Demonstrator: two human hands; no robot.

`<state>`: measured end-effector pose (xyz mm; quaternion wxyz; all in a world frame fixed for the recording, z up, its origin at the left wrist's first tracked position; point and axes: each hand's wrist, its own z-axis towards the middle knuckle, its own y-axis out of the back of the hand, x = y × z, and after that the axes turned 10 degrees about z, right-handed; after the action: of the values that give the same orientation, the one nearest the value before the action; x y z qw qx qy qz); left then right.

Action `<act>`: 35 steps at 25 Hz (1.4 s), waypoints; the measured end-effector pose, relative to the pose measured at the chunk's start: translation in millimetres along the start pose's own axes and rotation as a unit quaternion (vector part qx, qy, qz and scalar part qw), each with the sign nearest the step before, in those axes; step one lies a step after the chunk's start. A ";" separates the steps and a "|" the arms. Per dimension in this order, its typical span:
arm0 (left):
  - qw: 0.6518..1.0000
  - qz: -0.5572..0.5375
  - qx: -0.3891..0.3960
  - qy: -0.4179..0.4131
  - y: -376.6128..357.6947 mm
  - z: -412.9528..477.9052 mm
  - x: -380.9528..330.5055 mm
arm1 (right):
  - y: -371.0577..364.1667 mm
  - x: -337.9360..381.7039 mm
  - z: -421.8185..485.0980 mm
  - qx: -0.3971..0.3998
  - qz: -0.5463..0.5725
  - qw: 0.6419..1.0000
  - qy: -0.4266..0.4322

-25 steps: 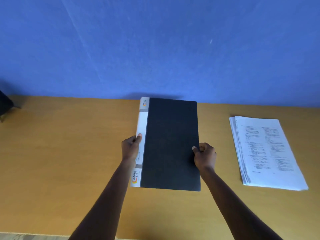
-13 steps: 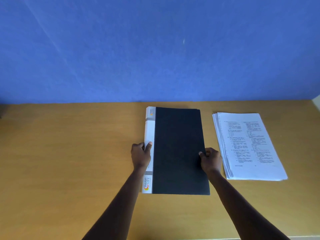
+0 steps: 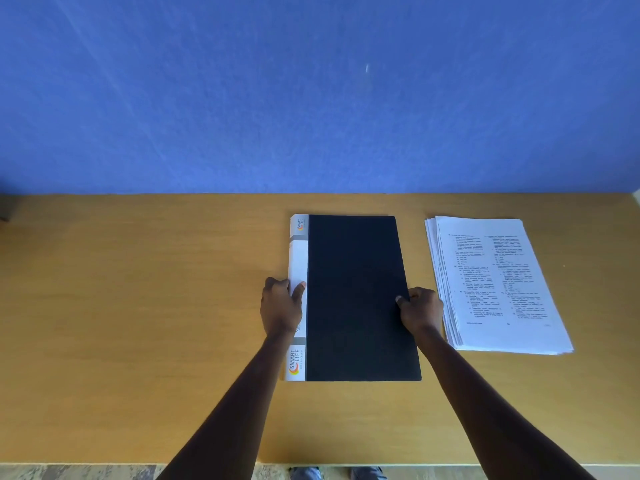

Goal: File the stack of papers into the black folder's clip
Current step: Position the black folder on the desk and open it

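The black folder (image 3: pixel 356 292) lies closed and flat on the wooden table (image 3: pixel 138 306), its white labelled spine on the left. My left hand (image 3: pixel 281 308) grips the spine edge, thumb on top. My right hand (image 3: pixel 420 310) holds the folder's right edge, thumb on the cover. The stack of printed papers (image 3: pixel 495 285) rests on the table just right of the folder, a small gap apart from it. The folder's clip is hidden inside.
A blue wall rises behind the table's far edge. A dark object (image 3: pixel 5 209) peeks in at the far left edge. The table's near edge runs along the bottom, with floor and shoes (image 3: pixel 336 473) below it.
The folder came down from a slightly tilted hold to lie square on the table. Both hands kept their grip on its edges. The camera view shifted, so the papers appear closer to centre.
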<state>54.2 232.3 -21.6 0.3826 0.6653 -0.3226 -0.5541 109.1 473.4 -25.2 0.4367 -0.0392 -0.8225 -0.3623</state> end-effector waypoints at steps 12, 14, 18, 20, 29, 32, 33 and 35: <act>0.994 -0.113 0.010 0.003 24.7 17.0 9.8 | 43.3 80.3 -30.7 -0.002 0.140 0.988 0.063; 0.984 -0.178 -0.002 0.000 48.1 23.1 6.0 | 43.9 107.9 -54.0 0.046 0.208 0.973 0.092; 0.944 -0.324 0.060 -0.022 112.0 26.6 -17.8 | 23.9 149.8 -110.1 0.231 0.268 0.913 0.203; 0.943 -0.314 0.095 -0.046 141.3 27.3 -23.1 | 1.1 155.9 -129.9 0.349 0.232 0.876 0.239; 0.969 -0.241 0.058 -0.017 209.0 49.2 31.2 | -42.0 92.0 -100.4 0.231 -0.021 0.940 0.249; 0.976 -0.216 0.036 0.015 217.9 68.7 69.8 | -30.4 44.7 -74.2 0.163 -0.193 0.944 0.210; 0.979 -0.201 0.036 0.029 217.4 74.9 82.5 | -29.1 31.3 -70.1 0.162 -0.247 0.933 0.208; 0.983 -0.170 0.039 0.061 208.9 87.0 105.5 | -30.8 11.3 -67.4 0.167 -0.311 0.913 0.205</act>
<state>-13.8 24.8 99.6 0.2755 0.7575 -0.2026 -0.5560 137.0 405.4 -10.1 0.4613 0.3676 -0.7337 -0.3373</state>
